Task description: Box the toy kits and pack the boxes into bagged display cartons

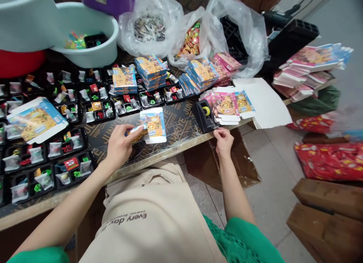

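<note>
While my left hand (120, 145) hides part of it, one carton (155, 125), held at its left side between thumb and fingers, above the patterned table (181, 113) near the front edge; whether its edge-on portion and flat panel are one piece, I cannot tell. My right hand (224, 141), well apart from the left, thumb and finger pinched together at the front of a black tape dispenser (204, 117); any tape between them too small to make out; roll (206, 110) yellow-centred, partly hidden by its housing. Carton: blue border, yellow-orange cartoon print, white edges; print too blurred to read. Filled black trays (98, 111) behind and leftward, cut off at the left border.
</note>
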The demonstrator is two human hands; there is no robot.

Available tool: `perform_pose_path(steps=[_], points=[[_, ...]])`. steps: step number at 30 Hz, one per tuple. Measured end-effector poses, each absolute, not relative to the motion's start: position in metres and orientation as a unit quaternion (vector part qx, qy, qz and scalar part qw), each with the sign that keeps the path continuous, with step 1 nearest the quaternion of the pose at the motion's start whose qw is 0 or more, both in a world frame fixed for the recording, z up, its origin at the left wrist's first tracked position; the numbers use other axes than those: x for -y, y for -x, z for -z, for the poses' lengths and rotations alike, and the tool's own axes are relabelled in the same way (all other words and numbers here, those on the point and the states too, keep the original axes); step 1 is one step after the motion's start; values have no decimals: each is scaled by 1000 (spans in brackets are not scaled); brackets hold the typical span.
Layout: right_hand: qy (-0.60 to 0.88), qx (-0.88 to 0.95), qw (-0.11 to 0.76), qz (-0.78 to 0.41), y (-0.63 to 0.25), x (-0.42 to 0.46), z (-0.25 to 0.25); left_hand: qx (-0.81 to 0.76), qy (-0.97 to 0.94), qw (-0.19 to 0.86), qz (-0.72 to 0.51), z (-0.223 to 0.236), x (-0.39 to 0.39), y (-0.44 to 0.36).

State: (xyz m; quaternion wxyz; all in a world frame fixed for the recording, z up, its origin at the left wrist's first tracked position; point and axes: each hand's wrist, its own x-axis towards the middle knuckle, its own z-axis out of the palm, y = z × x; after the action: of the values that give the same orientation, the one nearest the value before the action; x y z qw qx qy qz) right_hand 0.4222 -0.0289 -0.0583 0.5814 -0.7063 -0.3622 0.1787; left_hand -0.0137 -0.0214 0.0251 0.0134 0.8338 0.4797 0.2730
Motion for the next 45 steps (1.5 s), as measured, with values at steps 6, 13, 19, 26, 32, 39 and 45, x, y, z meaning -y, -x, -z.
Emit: perform_pose_path(steps=[6, 13, 19, 26, 32, 39, 45], points=[[709, 273, 640, -115, -405, 18, 54, -474, -824, 26, -309, -21, 18, 11], [548, 347, 545, -532, -270, 36, -22, -443, -811, 64, -375, -20, 19, 12], [361, 329, 374, -788, -179, 29, -46, -393, -818, 43, -417, -16, 16, 16], [338, 302, 349, -820, -172, 15, -30, -398, -831, 68, -382, -22, 16, 17], [447, 590, 251, -624, -185, 9, -25, -427, -805, 44, -410, -21, 13, 6], [579, 747, 229, -232, -221, -53, -4, -388, -850, 3, -356, -64, -13, 26], [583, 800, 88, -114, -194, -87, 4, -451, -817, -75, -351, -87, -138, 37]])
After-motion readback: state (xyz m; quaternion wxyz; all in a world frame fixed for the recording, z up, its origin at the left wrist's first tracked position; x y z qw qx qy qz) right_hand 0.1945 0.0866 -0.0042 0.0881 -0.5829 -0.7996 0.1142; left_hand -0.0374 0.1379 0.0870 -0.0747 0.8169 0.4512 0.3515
